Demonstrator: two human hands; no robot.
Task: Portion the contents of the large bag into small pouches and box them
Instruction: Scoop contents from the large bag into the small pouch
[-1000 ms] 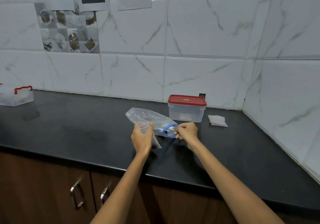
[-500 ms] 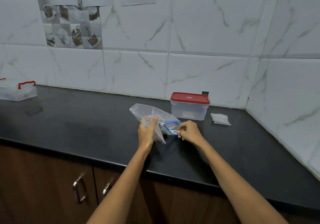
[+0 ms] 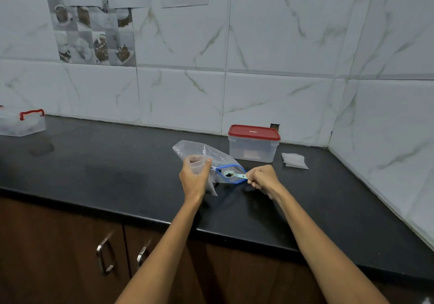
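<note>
So the big zip bag (image 3: 206,157) lies on its side near the back of the black counter (image 3: 94,174), toward the right corner, its blue-rimmed mouth propped open and facing the front edge. It's thin floppy plastic and looks nearly empty, so I'd guess it weighs nothing and slides if nudged; best held by the stiffer zip rim.

Just behind it sits the red-lidded box (image 3: 253,145), rigid, lid on, easy to grab by the sides. A small stack of spare pouches (image 3: 294,160) lies to its right.

The left hand (image 3: 195,177) is curled round 1 little clear pouch (image 3: 196,162), crinkly and slippery, pinched up near its mouth.

The right hand (image 3: 263,178) pinches the handle end of a tiny spoon (image 3: 233,175), bowl at the bag mouth with a dark pinch of stuff. Probably spills easily, so keep it level.
</note>
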